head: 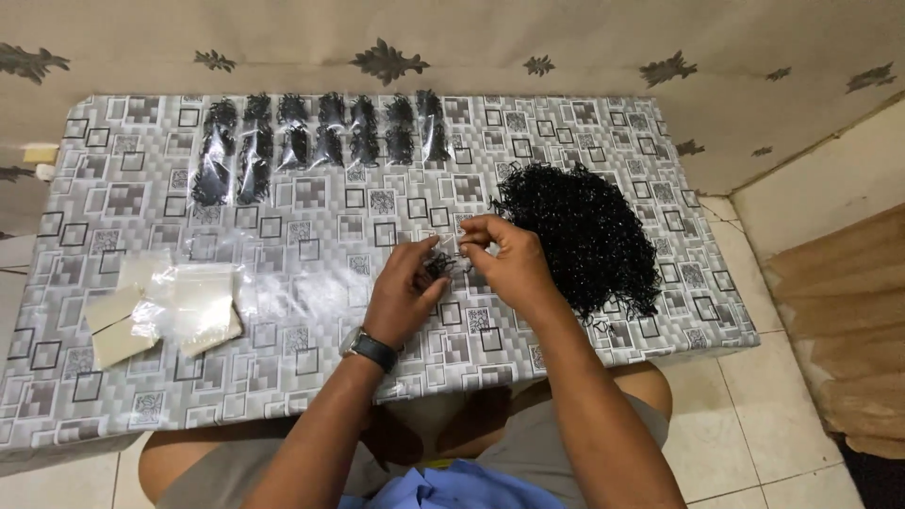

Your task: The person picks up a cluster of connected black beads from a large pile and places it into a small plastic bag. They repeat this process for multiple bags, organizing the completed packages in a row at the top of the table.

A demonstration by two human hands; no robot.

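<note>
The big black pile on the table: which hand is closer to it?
Right. The right hand sits beside the black pile, almost touching its edge. The left hand is further away, beyond the right hand.

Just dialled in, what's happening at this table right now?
A seated person works over a table with a grey patterned cover. The left hand and right hand together pinch a small clump of black pieces at the table's middle. A big loose heap of the same black stuff lies just right of the hands. Filled clear packets sit in a row along the far edge, and empty clear bags lie to the left.
</note>
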